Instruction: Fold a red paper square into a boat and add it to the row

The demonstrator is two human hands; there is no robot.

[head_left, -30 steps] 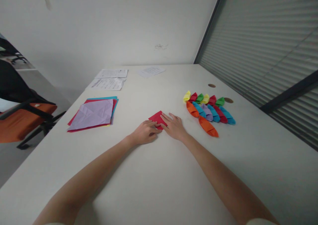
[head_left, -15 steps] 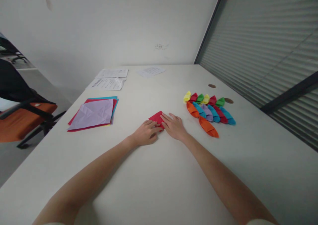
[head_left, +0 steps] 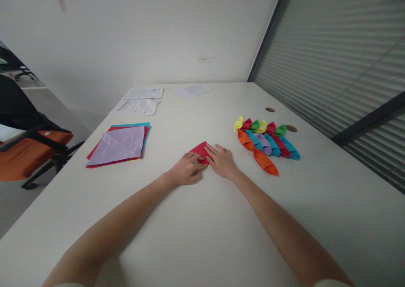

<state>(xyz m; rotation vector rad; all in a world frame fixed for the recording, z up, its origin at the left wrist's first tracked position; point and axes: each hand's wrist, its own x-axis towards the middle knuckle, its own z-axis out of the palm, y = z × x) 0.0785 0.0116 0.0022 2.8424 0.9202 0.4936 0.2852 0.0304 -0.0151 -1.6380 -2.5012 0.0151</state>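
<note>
A small folded sheet of red origami paper (head_left: 199,148) lies on the white table in front of me. On its left and near edges, my left hand (head_left: 187,169) rests with bent fingers closed on the paper, partly hiding it. My right hand (head_left: 221,161) lies over the right side of the sheet, fingers stretched out and spread, the tips pressing it flat. Part of the red sheet is hidden under both hands.
To the left lies a stack of coloured paper sheets (head_left: 118,147), a creased lilac one on top. Several folded paper pieces (head_left: 264,139) sit in rows at right. Printed sheets (head_left: 137,106) lie farther back. An office chair (head_left: 34,152) stands beyond the left table edge (head_left: 47,209).
Almost nothing differs. My left fingers have shifted very slightly on the red paper, while my right hand stays in place.
</note>
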